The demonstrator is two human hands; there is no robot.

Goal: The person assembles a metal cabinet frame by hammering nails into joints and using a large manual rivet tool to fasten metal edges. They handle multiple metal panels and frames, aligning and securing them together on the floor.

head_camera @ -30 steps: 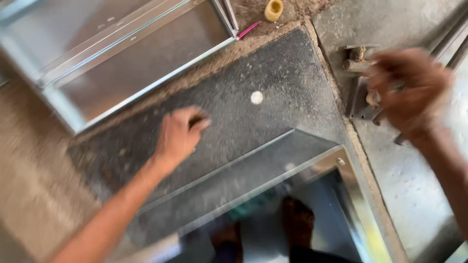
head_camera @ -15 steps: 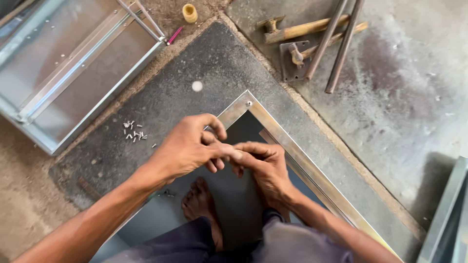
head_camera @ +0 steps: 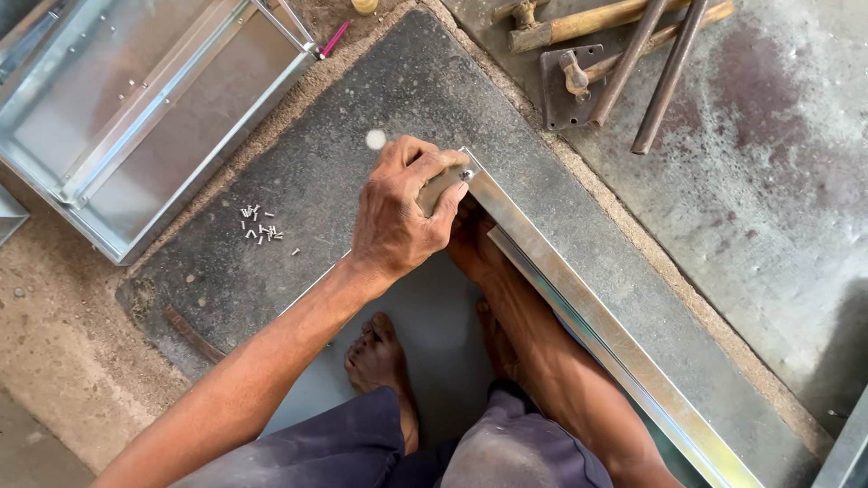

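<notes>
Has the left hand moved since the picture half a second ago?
Yes. The left hand has moved up onto the metal frame corner, nearer the white spot.

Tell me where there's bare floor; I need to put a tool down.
Bare concrete floor lies right of the metal frame, below the hammers. The dark slab is free above the left hand. It is crowded around the screws and the metal tray.

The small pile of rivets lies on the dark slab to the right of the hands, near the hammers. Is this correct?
Not quite. In the head view the rivets lie on the dark slab to the left of the hands, towards the metal tray; the hammers are on the other side.
</notes>
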